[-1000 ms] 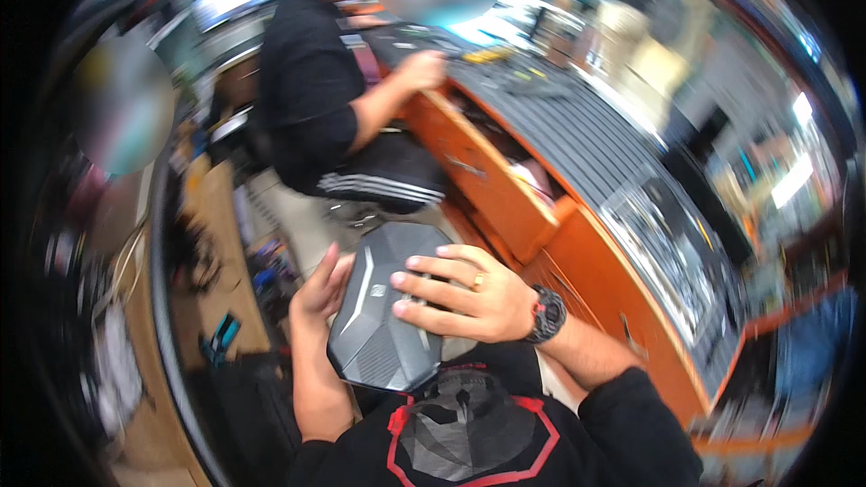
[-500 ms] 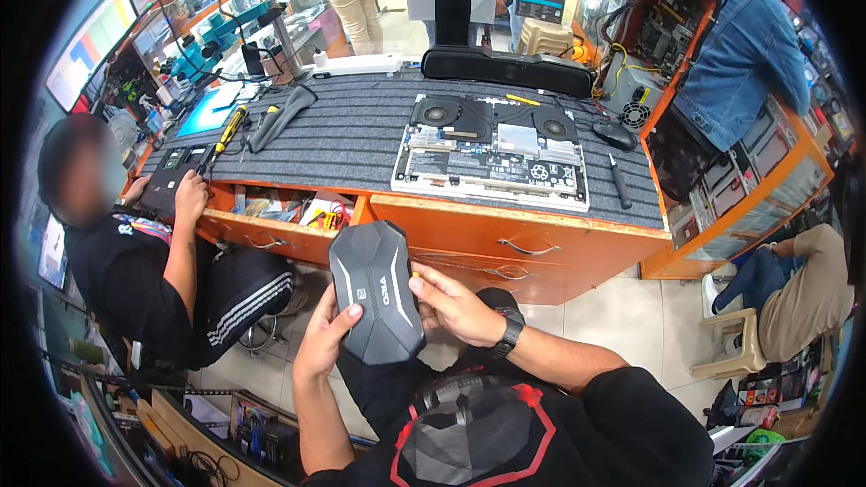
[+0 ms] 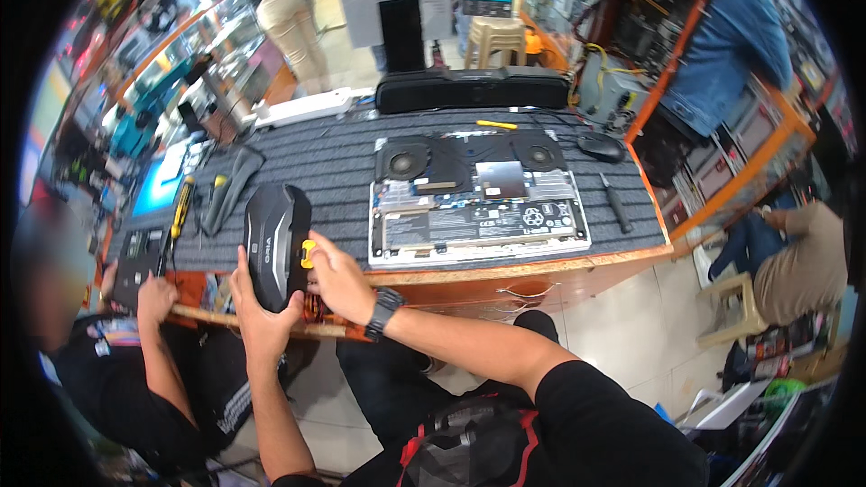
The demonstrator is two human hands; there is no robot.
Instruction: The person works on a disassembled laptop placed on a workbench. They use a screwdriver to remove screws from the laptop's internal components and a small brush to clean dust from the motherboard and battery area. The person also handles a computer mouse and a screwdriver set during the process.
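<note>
My left hand [image 3: 262, 320] grips a black angular hard case [image 3: 271, 248] by its lower end, holding it upright over the open drawer at the bench's front edge. Against the case's right side, my right hand [image 3: 338, 280] pinches a small yellow piece [image 3: 308, 253]; whether this piece is joined to the case is hidden. On the striped grey mat [image 3: 316, 153] to the right lies an opened laptop [image 3: 478, 203], its two fans, battery and boards exposed. A grey-handled pointed tool [image 3: 616, 203] rests at the laptop's right.
At the left a co-worker's hand [image 3: 155, 298] is on a dark device [image 3: 135, 275]. A yellow-black screwdriver [image 3: 182, 207] and a grey tool [image 3: 233, 189] lie on the mat. Behind the laptop are a black soundbar [image 3: 474, 90] and a yellow tool [image 3: 496, 124]; a mouse [image 3: 600, 147] sits right.
Both my hands have carried the black case forward and left, from above my lap to the drawer, tilting it more upright. The yellow piece shows more. My view has shifted.
</note>
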